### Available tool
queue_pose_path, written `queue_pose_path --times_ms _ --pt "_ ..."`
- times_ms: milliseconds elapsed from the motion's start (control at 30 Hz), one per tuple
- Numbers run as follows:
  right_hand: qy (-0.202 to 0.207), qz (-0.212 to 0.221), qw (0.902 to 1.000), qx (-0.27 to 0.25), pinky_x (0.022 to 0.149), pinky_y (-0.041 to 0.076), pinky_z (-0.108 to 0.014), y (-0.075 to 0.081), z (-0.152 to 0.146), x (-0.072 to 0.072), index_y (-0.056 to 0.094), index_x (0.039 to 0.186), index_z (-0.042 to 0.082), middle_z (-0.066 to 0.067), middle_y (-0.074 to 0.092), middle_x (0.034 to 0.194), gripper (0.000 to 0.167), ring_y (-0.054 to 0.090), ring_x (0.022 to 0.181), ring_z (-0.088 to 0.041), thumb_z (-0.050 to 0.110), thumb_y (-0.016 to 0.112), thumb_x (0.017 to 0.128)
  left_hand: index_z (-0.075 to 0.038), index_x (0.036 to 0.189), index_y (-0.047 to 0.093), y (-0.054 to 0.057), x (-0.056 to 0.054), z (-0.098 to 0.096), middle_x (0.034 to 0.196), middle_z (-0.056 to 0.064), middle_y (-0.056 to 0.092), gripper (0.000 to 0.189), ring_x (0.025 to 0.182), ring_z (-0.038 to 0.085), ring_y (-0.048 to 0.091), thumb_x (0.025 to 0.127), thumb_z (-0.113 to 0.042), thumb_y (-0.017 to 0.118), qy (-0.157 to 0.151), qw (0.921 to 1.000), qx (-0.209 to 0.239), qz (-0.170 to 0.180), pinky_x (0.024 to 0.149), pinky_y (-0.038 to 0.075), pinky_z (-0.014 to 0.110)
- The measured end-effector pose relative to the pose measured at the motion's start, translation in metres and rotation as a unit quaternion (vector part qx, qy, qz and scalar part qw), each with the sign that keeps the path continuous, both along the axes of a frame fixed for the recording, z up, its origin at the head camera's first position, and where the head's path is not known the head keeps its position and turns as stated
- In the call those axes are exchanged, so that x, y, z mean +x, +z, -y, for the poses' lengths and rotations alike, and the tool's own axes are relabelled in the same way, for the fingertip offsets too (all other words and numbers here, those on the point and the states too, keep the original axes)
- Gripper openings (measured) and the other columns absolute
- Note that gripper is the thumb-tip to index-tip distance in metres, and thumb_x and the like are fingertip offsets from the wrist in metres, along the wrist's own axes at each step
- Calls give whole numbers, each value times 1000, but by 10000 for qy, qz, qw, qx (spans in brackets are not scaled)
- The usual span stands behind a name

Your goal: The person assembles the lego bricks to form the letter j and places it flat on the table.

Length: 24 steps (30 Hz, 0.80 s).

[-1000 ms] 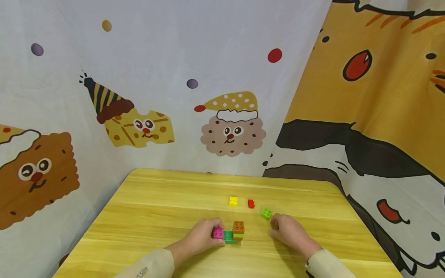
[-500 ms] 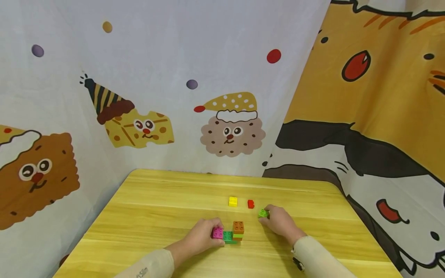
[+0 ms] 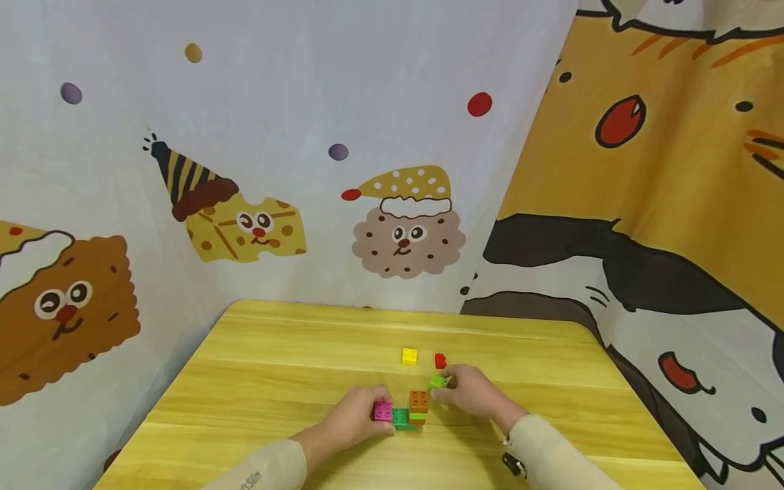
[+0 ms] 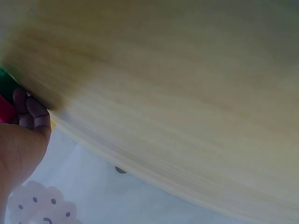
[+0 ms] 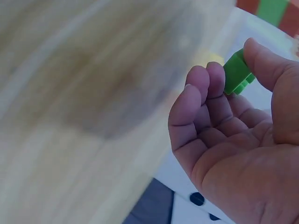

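My left hand (image 3: 355,416) grips the pink brick (image 3: 383,411) at the left end of a small built stack. A green brick (image 3: 401,417) joins it to a column topped by an orange brick (image 3: 418,399), with a light green layer beneath. In the left wrist view only the edge of the pink brick (image 4: 5,111) shows beside the fingers. Between thumb and fingertips my right hand (image 3: 473,390) pinches a light green brick (image 3: 438,382), just behind and right of the orange column. The right wrist view shows this green brick (image 5: 238,73) with its studs pointing away from the palm.
Farther back on the wooden table (image 3: 275,354) lie a yellow brick (image 3: 409,356) and a small red brick (image 3: 440,361), the red one close behind the right hand. A printed cloth (image 3: 275,102) hangs along the table's far edge.
My right hand has reached the light green brick, pinched it and carried it left toward the stack. The left hand keeps its grip on the pink brick.
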State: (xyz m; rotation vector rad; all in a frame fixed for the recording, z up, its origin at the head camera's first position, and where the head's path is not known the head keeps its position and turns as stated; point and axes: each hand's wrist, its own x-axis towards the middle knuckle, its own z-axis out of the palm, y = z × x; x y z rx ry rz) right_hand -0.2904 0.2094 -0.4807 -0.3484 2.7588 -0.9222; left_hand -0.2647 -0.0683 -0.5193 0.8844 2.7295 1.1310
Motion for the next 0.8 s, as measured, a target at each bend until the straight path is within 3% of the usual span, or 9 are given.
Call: queue_pose_path --times_ms 200,400,567,800 --pt "319 -123 9988 -343 71 53 -37 24 5 9 59 131 5 -2 65 101 60 60 86 -15 47 71 90 -18 97 65 -1 0 1 77 -16 58 35 67 1 54 73 -27 88 -54 10000 23 36 60 48 20" --pt "1102 -275 9927 -401 68 52 -33 43 17 21 65 122 13 4 65 92 46 59 80 -13 44 71 89 -19 96 64 0 1 1 76 -15 58 34 67 1 54 73 -27 89 -35 10000 45 80 61 48 20" --pt "1485 -299 9883 -182 65 50 -27 47 25 29 67 110 21 10 64 84 31 60 76 -9 42 73 89 -20 95 63 1 1 1 76 -15 58 34 66 1 54 74 -26 88 -54 9999 56 99 60 48 20" --pt "1548 -431 9870 -54 64 51 -27 44 28 32 65 117 17 9 63 86 39 61 76 -10 43 72 89 -18 96 64 1 1 0 76 -15 58 34 65 1 54 73 -24 89 -70 9999 125 71 59 48 20"
